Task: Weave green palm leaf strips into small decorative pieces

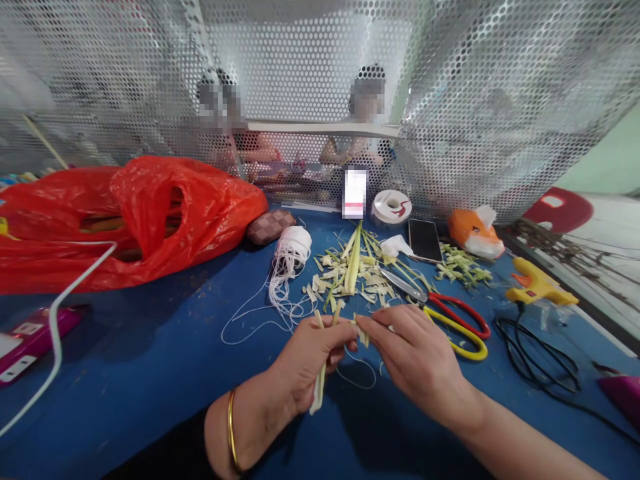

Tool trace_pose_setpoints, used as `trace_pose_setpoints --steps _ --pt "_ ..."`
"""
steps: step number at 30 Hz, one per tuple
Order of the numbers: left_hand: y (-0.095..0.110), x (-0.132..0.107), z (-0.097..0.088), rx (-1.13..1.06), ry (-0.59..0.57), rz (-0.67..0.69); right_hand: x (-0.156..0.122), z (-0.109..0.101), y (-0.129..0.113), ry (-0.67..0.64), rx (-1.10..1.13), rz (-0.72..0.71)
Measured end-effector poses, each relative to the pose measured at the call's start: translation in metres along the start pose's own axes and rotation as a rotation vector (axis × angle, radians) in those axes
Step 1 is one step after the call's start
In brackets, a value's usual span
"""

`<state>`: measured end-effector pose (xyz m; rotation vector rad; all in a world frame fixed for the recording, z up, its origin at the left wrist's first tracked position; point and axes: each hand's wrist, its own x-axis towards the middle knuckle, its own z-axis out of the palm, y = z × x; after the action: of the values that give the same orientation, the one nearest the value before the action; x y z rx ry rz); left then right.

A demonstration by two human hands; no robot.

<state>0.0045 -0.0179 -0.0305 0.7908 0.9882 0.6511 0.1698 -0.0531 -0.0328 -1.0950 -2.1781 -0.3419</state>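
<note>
My left hand (320, 353) is closed around pale green plant strips (319, 393), which stick out above and below the fingers. Close beside it, my right hand (415, 353) pinches a short pale piece of plant (363, 337) between thumb and fingers. A thin white thread (367, 385) loops below the hands. Just beyond them lies a heap of cut plant bits (325, 275) with a longer green stalk (353, 267) on it. Scissors with red and yellow handles (463, 353) rest by my right hand, partly covered by it. A ball of white string (294, 245) sits left of the heap.
A red plastic bag (215, 200) fills the left. Along the back are a brown checked pouch (270, 227), a lit phone (355, 193), a tape roll (391, 207), a dark phone (425, 240) and an orange tissue pack (473, 233). A yellow glue gun (540, 285) with its cord lies right.
</note>
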Motion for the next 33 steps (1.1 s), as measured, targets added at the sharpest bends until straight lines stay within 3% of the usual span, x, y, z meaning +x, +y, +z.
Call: trace_pose_setpoints --steps 3,8,12,17,20,27,30,33 --pt "0.0021 -0.0021 -0.0005 -0.014 -0.048 -0.002 -0.0005 -0.0005 0.0009 0.038 0.092 0.076" --pt "0.0020 -0.0024 -0.0020 -0.011 -0.102 0.018 0.0000 -0.0021 0.0023 0.017 0.427 0.377" --pt "0.0003 -0.0017 -0.0013 0.009 -0.072 0.027 0.0024 -0.0019 -0.0001 0.027 0.639 0.514" --pt "0.0006 -0.0030 0.0027 0.020 0.005 0.050 0.0020 0.0022 -0.0057 0.093 0.718 0.582" --pt "0.0001 -0.0025 0.0032 0.049 0.021 0.057 -0.0005 0.0033 -0.0062 0.116 0.582 0.503" --pt "-0.0034 0.0004 0.0006 -0.006 0.055 0.037 -0.0035 0.0008 -0.0035 0.034 -0.035 -0.023" --pt "-0.0026 -0.0002 0.0011 -0.016 0.048 0.042 -0.0034 0.0010 -0.0030 0.019 -0.094 -0.067" --pt "-0.0007 -0.0018 0.0019 -0.025 0.009 0.046 -0.0026 0.0020 -0.0017 0.073 0.046 0.068"
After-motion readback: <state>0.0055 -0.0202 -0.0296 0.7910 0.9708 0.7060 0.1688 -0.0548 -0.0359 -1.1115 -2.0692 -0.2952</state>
